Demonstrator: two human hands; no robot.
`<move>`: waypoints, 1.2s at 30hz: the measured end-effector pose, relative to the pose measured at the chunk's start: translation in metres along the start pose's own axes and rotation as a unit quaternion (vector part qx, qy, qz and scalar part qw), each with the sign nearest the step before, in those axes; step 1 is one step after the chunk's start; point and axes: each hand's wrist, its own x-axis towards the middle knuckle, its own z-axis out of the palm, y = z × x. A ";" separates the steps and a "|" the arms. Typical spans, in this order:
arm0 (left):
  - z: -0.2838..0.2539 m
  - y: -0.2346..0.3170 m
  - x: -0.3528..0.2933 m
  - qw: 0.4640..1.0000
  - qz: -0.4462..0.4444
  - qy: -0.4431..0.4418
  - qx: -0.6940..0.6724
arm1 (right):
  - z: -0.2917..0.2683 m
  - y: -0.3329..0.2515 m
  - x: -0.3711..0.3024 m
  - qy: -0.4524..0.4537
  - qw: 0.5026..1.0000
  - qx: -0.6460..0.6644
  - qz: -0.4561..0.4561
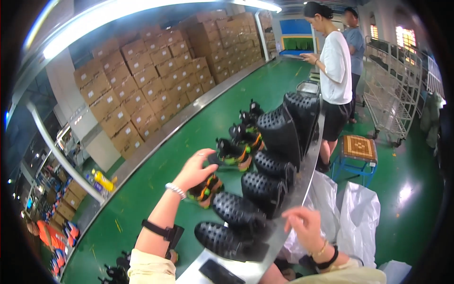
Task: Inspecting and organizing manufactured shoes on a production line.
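Head view, fisheye, looking down and along a green conveyor belt (156, 189) that runs away toward the upper right. Far left: a metal rail (52, 146), and beside it a yellow bottle (103, 180) at the belt's edge. Behind the belt stands a tall wall of stacked cardboard boxes (142, 80). On the belt, a line of dark shoes with orange and green trim; the nearest shoe (205, 188) sits under the left hand (195, 170). Left hand reaches out over this shoe, fingers curled down onto its top, thumb side toward the next shoe (234, 155); whether it actually grips cannot be told. Left wrist carries a bead bracelet and a black strap. Right of the shoes, a row of black studded trays (265, 187) leans along the metal edge of the belt (302, 175). Right hand (305, 227) hovers just above that edge near the closest trays, fingers loosely bent and slightly apart, holding nothing. Below it, white plastic bags (354, 217). Further right: a small blue stool (359, 151), a person in a white shirt (335, 68) standing by the line, and wire racks (390, 90).
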 end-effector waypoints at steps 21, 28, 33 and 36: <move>0.216 -0.077 0.243 0.942 -0.088 -0.261 0.193 | 0.004 0.171 -0.012 -0.015 0.996 -0.036 0.076; 0.180 -0.099 0.163 0.970 -0.066 -0.167 0.166 | 0.004 0.162 -0.013 -0.020 0.994 -0.025 0.101; 0.138 -0.097 0.097 0.966 -0.123 -0.153 0.165 | 0.010 0.160 -0.019 -0.034 0.993 -0.042 0.104; 0.118 -0.105 0.059 0.972 -0.130 -0.114 0.161 | 0.015 0.179 -0.031 -0.017 0.994 -0.059 0.090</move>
